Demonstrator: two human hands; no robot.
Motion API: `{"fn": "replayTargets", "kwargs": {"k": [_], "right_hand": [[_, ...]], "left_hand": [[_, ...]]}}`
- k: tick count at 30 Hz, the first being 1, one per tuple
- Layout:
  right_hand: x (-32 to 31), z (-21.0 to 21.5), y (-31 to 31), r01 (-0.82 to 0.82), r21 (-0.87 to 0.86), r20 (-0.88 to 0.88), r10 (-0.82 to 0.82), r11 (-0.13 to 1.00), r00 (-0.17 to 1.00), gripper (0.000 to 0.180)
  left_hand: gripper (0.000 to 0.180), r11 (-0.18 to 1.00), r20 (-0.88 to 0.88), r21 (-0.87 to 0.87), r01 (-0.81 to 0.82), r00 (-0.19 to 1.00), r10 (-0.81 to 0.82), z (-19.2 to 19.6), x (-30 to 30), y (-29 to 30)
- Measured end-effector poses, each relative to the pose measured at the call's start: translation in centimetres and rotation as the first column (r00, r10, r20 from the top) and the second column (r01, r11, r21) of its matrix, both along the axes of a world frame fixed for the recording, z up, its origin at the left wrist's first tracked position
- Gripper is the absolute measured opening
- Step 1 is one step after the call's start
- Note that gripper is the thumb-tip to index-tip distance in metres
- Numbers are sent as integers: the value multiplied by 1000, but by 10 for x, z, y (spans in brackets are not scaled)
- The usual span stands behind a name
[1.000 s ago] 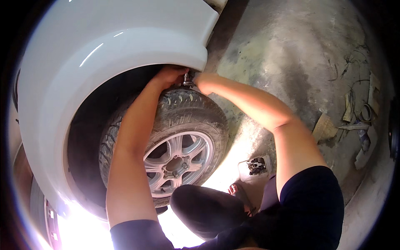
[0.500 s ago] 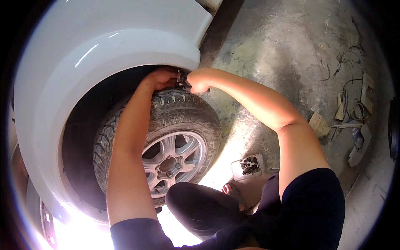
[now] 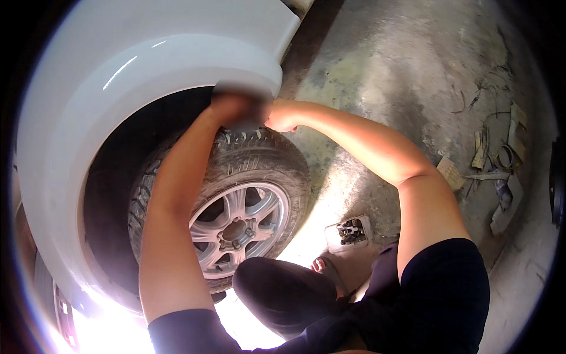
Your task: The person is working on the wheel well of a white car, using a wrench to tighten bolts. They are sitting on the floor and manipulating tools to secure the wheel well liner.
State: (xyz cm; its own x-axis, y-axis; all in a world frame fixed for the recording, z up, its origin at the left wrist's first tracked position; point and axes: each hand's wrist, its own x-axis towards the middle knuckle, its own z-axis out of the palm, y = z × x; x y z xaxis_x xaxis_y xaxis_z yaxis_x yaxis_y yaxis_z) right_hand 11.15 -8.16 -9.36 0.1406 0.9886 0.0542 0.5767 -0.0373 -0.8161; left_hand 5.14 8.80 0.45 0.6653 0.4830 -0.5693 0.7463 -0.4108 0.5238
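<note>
Both arms reach forward to the far edge of a white car's wheel arch, above the tyre [image 3: 268,156]. My left hand [image 3: 231,108] lies at the top of the tyre under the body panel's edge; a grey blur covers its fingers and whatever they touch. Close beside it on the right, my right hand [image 3: 284,115] is curled closed. Its fingertips run into the same blur, so what they grip cannot be made out. Below my hands, the dirty tyre sits on a silver spoked wheel [image 3: 240,227]. The pale car body [image 3: 135,65] curves around the dark wheel well.
A pale square tray [image 3: 364,239] of dark and metal parts stands on the stained concrete floor [image 3: 383,76], near my foot [image 3: 319,265]. Wires, a tape roll [image 3: 506,157] and cardboard scraps [image 3: 450,172] lie at the right. My bent knee [image 3: 283,292] is close to the wheel.
The car and wheel have shifted slightly left in view. Both hands stay at the same spot; the small metal part seen between them earlier is now hidden by blur.
</note>
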Motion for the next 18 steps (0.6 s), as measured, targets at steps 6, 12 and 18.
{"fn": "replayTargets", "kwargs": {"k": [6, 12, 18], "right_hand": [[-2, -8, 11, 132, 10, 28, -133, 991, 991, 35], [1, -3, 7, 111, -20, 42, -110, 994, 993, 34], [18, 5, -4, -45, -147, 319, 90, 988, 943, 27]], "left_hand": [[17, 1000, 18, -12, -13, 1000, 14, 2, 2, -7], [23, 988, -28, -142, -59, 998, 56, -2, -3, 9], [27, 997, -14, -50, -58, 998, 57, 4, 2, -9]]}}
